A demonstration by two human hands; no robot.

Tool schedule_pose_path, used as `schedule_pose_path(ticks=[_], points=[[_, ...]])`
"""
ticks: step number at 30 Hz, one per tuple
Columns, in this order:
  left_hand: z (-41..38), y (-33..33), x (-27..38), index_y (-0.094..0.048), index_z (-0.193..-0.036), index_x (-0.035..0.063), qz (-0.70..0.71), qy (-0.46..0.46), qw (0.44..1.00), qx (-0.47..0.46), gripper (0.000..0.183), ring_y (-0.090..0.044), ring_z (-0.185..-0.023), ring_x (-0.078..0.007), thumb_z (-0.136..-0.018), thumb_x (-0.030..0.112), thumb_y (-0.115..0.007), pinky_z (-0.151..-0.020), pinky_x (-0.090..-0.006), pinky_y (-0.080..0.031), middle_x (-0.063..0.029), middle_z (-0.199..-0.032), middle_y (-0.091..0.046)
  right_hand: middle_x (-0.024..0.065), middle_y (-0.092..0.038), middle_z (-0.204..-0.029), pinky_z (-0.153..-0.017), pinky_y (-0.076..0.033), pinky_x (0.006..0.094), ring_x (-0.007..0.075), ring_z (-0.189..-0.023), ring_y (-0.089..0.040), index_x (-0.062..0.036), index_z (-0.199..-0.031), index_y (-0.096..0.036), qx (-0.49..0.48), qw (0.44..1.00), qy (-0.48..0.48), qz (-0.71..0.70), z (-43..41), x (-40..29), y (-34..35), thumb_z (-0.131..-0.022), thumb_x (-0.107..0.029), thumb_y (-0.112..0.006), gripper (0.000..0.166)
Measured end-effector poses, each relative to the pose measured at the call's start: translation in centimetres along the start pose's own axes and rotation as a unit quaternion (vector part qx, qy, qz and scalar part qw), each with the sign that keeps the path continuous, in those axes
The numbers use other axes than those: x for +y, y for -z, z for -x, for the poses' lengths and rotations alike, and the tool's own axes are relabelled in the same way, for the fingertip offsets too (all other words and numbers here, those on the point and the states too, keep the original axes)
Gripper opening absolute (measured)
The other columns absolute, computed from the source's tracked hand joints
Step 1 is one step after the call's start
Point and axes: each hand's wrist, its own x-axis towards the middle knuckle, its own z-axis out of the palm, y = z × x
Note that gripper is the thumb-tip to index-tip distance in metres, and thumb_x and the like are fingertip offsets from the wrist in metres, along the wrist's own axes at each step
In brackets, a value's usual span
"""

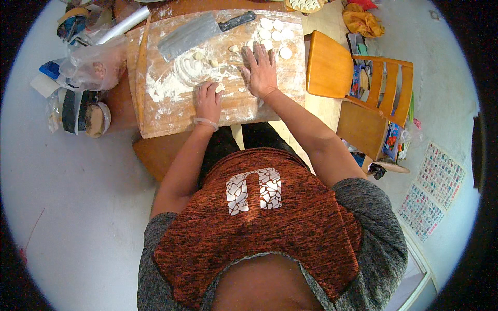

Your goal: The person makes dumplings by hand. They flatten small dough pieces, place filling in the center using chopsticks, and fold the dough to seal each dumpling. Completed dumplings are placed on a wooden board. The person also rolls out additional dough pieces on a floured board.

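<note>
My left hand point(209, 102) rests low on the floured wooden board point(237, 110), a small piece of dough point(220, 88) held by its thumb and fingers. Palm down, my right hand point(261, 74) lies flat on the board with its fingers spread; whatever is under the palm is hidden. Its fingertips reach the edge of a group of flattened dough rounds point(276, 36). Between the hands and the cleaver are small dough lumps point(198, 56), amid a smeared patch of flour point(171, 83). The cleaver point(190, 35) lies across the far side, its black handle pointing right.
A wooden rolling pin point(143, 77) runs along the board's left edge. Plastic bags point(91, 70) and a roll of film point(124, 25) crowd the left. Beyond the right edge stands a wooden chair point(330, 64). Shaped dumplings fill a round tray point(305, 5) at the far right.
</note>
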Motion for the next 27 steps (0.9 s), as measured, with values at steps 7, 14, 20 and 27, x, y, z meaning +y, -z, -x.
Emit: schedule_pose_path(ticks=[7, 14, 20, 27], points=[[0.0, 0.0, 0.1, -0.06, -0.115, 0.0033, -0.011, -0.015, 1.0, 0.011, 0.028, -0.051, -0.115, -0.0361, -0.09, 0.014, -0.067, -0.103, -0.0466, -0.041, -0.014, -0.121, -0.054, 0.0271, -0.043, -0.143, -0.114, -0.025, 0.0542, 0.0441, -0.135, -0.036, -0.0017, -0.138, -0.048, 0.07, 0.988, -0.063, -0.126, -0.8, 0.7, 1.3, -0.098, -0.035, -0.053, 0.052], [0.1, -0.2, 0.1, -0.059, -0.117, 0.0035, 0.001, -0.009, 1.0, 0.01, 0.03, -0.05, -0.116, -0.0356, -0.091, 0.015, -0.066, -0.104, -0.0474, -0.04, -0.0132, -0.121, -0.054, 0.0179, -0.063, -0.081, -0.077, -0.046, 0.0452, 0.0295, -0.087, -0.063, 0.0058, -0.105, -0.064, 0.066, 0.93, -0.217, -0.289, -1.7, 2.9, 1.8, -0.103, -0.031, -0.047, 0.041], [0.2, -0.1, 0.2, -0.059, -0.118, 0.0045, -0.017, 0.003, 1.0, -0.003, 0.03, -0.05, -0.117, -0.0358, -0.091, 0.014, -0.066, -0.104, -0.0478, -0.04, -0.0129, -0.122, -0.054, 0.0066, -0.058, -0.058, -0.049, -0.048, 0.0342, 0.0175, -0.052, -0.061, 0.0059, -0.094, -0.064, 0.063, 0.873, -0.287, -0.39, -0.6, 3.6, -0.8, -0.104, -0.027, -0.051, 0.037], [0.2, -0.4, 0.1, -0.059, -0.12, 0.0055, -0.024, -0.005, 1.0, 0.004, 0.03, -0.05, -0.117, -0.037, -0.092, 0.015, -0.065, -0.105, -0.0489, -0.038, -0.0132, -0.123, -0.054, 0.0071, -0.062, -0.063, -0.041, -0.045, 0.0287, 0.0149, -0.047, -0.063, 0.0045, -0.094, -0.062, 0.076, 0.818, -0.338, -0.459, -0.3, 5.7, -1.5, -0.104, -0.022, -0.053, 0.029]])
